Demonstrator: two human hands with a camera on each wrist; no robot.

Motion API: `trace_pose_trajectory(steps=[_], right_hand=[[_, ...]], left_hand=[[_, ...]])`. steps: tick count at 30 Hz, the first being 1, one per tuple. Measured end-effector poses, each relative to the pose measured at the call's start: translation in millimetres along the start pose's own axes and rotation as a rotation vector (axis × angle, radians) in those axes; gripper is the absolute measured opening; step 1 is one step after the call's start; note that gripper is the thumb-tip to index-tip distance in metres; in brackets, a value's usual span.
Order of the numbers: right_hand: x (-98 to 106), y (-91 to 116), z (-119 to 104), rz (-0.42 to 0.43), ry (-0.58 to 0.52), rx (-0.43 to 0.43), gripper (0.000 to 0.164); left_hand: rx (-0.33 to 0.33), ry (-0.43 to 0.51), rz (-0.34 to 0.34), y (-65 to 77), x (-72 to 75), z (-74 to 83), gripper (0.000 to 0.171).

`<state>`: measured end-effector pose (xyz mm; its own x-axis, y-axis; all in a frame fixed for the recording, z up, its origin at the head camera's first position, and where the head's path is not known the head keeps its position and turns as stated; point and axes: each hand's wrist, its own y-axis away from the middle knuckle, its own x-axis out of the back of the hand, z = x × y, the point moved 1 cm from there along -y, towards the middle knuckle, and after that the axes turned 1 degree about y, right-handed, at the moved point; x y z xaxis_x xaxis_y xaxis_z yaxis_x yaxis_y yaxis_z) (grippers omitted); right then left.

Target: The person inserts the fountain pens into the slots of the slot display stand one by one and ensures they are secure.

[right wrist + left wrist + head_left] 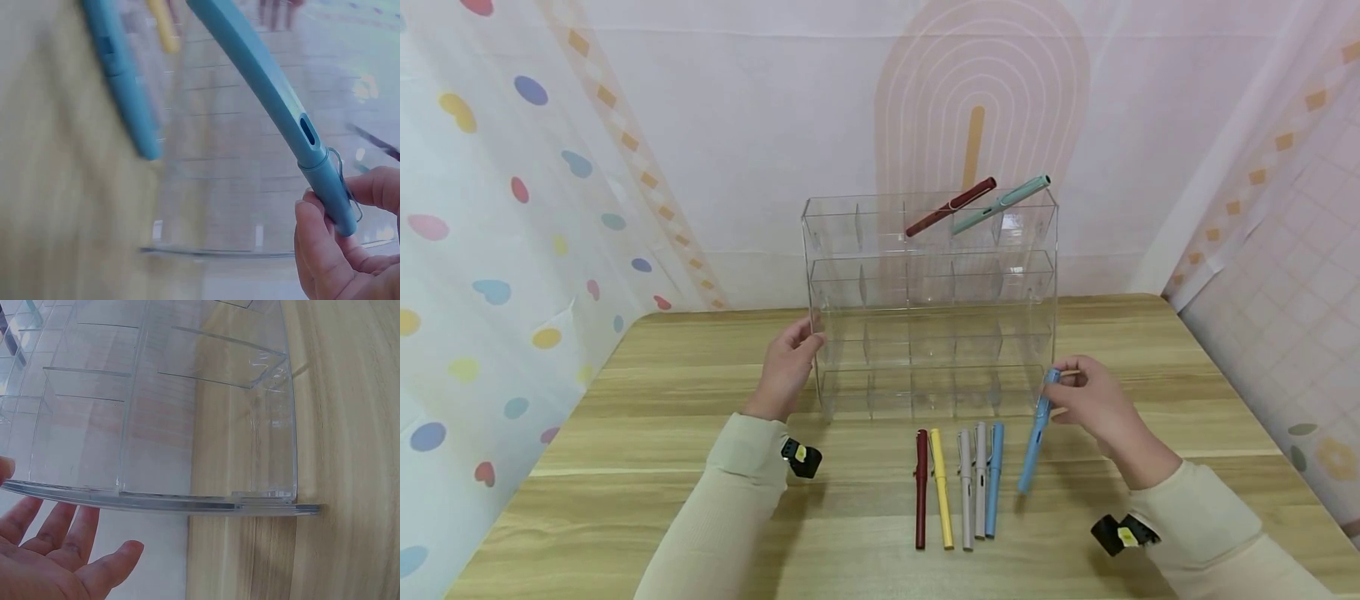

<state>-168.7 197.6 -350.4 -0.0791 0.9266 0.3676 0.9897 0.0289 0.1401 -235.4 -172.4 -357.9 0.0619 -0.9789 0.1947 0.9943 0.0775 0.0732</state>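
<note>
A transparent acrylic pen rack (931, 335) with several divided tiers stands on the table. My left hand (787, 363) holds its left side panel, thumb at the front edge and fingers along the outer face; the left wrist view shows the panel (156, 501) beside those fingers (112, 569). At the rack's lower right, my right hand (1093, 400) pinches a blue pen (1037, 437) by its capped end, the other end slanting down toward the table. The clip and barrel window of that pen (275, 103) show in the right wrist view.
On the table before the rack lie a dark red pen (921, 492), a yellow pen (942, 492), two grey pens (966, 500) and another blue pen (995, 483). A dark red pen (951, 207) and a mint green pen (1003, 204) lean in the top tier. Patterned curtains hang behind.
</note>
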Motion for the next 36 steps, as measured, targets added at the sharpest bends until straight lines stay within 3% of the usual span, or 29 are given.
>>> trace_pose_trajectory(steps=[12,19,36], right_hand=[[13.4,-6.6,-35.3,0.189,-0.360,0.078,0.022],[12.8,-11.0,-58.0,0.293,-0.588,0.138,0.022],[1.7,-30.8,-98.2,0.401,-0.774,0.204,0.023]], left_hand=[[0.027,-0.002,0.013,-1.3,-0.2,-1.3,0.047],[0.022,0.006,0.019,-1.8,-0.1,-2.3,0.047],[0.018,0.019,0.018,-1.6,0.1,-2.8,0.046]])
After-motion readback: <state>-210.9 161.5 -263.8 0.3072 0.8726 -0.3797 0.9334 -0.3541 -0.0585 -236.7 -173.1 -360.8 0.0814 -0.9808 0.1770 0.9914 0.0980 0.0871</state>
